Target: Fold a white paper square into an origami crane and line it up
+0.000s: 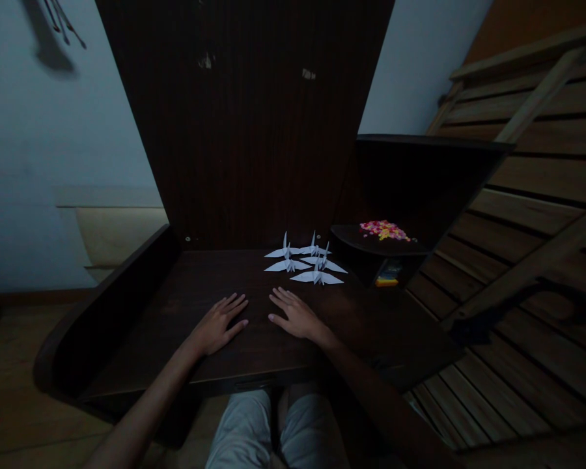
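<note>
My left hand (pixel 219 324) lies flat on the dark wooden desk (pixel 176 312), fingers spread and holding nothing. Palm down on the same surface, my right hand (pixel 295 314) is open too, with its thumb pointing toward the left hand. Just beyond the right hand stand several white folded paper cranes (pixel 317 277), grouped near the desk's back panel. Their wings stretch out sideways and some overlap. Neither hand touches a crane.
A small corner shelf (pixel 344 236) at the right bears a pile of pink, red and yellow bits (pixel 385 230). Below it sits a yellow-edged item (pixel 387 282). A raised side board (pixel 102 306) bounds the desk's left. Wooden slats (pixel 542 260) stand at the right.
</note>
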